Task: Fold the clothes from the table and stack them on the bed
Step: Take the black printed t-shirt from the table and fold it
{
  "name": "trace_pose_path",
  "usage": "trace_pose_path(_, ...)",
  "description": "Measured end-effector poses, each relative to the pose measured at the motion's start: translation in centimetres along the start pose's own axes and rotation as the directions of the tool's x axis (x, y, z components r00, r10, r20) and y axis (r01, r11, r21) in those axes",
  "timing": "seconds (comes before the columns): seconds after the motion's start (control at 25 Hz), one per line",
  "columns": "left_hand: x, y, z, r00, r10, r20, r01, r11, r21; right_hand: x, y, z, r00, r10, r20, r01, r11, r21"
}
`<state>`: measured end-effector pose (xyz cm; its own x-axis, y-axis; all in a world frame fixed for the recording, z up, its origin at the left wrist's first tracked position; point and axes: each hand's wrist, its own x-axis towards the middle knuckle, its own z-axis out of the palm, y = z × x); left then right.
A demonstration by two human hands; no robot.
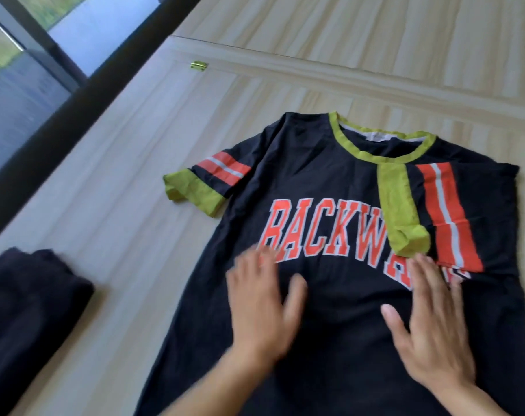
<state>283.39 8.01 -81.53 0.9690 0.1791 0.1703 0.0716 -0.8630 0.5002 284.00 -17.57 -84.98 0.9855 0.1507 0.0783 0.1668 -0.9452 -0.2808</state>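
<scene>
A black T-shirt with a lime-green collar, green cuffs and orange block letters lies face up on the pale wooden table. Its right side and sleeve are folded inward over the chest; the left sleeve still lies spread out. My left hand rests flat on the shirt just below the letters, fingers apart. My right hand lies flat beside it, fingertips touching the folded sleeve's lower edge. Neither hand holds any cloth.
A folded dark garment sits at the table's left near edge. A small brass hinge shows on the wood at the back. A dark window frame runs diagonally along the table's left side.
</scene>
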Motion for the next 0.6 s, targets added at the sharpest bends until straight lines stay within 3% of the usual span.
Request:
trace_pose_path(0.08,7.5,-4.7,-1.9,0.951,-0.272,-0.148,0.283,0.957,0.06,0.1,-0.1,0.0,1.0,0.019,0.004,-0.019,1.0,0.009)
trace_pose_path(0.12,10.7,-6.9,-2.5,0.939,-0.323,-0.116,0.339,0.928,0.154,0.1,-0.1,0.1,1.0,0.029,0.009,-0.029,1.0,0.004)
trace_pose_path(0.16,13.3,-8.9,-2.9,0.948,-0.315,-0.041,0.313,0.906,0.286,0.2,-0.1,0.1,0.999,0.035,0.017,-0.035,0.999,0.005)
trace_pose_path(0.24,16.5,-11.8,-3.2,0.972,-0.184,0.146,0.089,0.864,0.496,0.3,-0.1,0.1,0.999,0.033,0.036,-0.033,0.999,-0.004)
trace_pose_path(0.32,19.2,-12.7,-4.8,0.976,-0.083,0.201,-0.045,0.826,0.561,0.5,0.1,0.0,0.998,0.033,0.058,-0.032,0.999,-0.024)
trace_pose_path(0.36,20.6,-12.8,-5.8,0.985,-0.086,0.152,-0.013,0.832,0.555,0.5,0.2,0.0,0.997,0.029,0.066,-0.027,0.999,-0.034)
trace_pose_path(0.44,23.5,-12.2,-8.1,0.969,-0.246,0.028,0.211,0.879,0.426,0.4,0.4,0.2,0.997,0.02,0.069,-0.016,0.998,-0.055)
trace_pose_path(0.52,26.6,-10.9,-10.7,0.894,-0.447,-0.026,0.444,0.879,0.172,0.4,0.3,0.3,0.997,0.023,0.075,-0.017,0.997,-0.077)
trace_pose_path(0.6,29.0,-8.6,-12.6,0.827,-0.562,0.02,0.558,0.825,0.087,0.6,0.4,0.4,0.996,0.03,0.081,-0.023,0.996,-0.091)
